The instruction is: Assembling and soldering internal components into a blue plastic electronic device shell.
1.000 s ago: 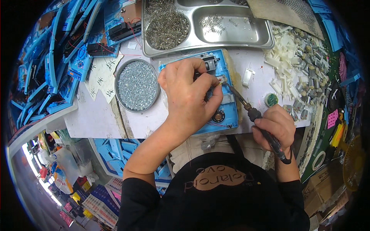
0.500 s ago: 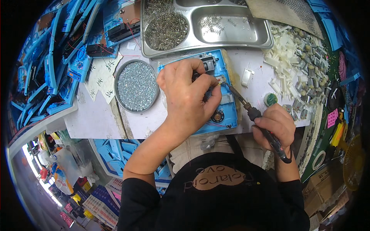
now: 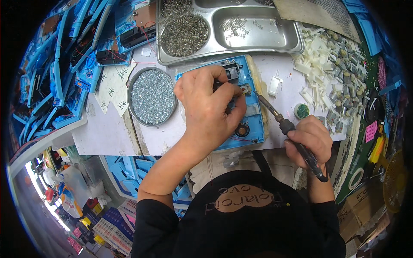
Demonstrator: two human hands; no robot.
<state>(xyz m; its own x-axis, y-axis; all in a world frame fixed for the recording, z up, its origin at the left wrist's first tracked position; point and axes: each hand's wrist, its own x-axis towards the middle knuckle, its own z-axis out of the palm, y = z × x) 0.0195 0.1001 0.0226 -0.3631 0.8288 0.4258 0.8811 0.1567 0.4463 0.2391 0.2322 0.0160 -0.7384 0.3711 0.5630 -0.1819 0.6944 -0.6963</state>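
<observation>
A blue plastic casing (image 3: 255, 134) lies on the table in front of me, fitted with black parts and a small round speaker (image 3: 242, 129). My left hand (image 3: 205, 105) bends over it from the left, thumb and fingertips closed together at its middle. Whatever they pinch is hidden or too small to name. A soldering iron (image 3: 287, 126) with a dark handle is gripped in my right hand (image 3: 311, 140). Its tip points up and left, over the casing's right edge, a little apart from the left fingertips.
A round tin of small silvery pieces (image 3: 176, 99) stands left of the casing. Behind is a steel compartment tray (image 3: 258, 48) with metal parts. White plastic parts (image 3: 316, 56), a white block (image 3: 275, 86) and a green-filled round pot (image 3: 302, 111) lie right. Blue casings (image 3: 56, 81) are stacked left.
My right hand has drawn the soldering iron slightly right and down, so its tip is farther from the left fingertips. The left hand and casing have hardly moved.
</observation>
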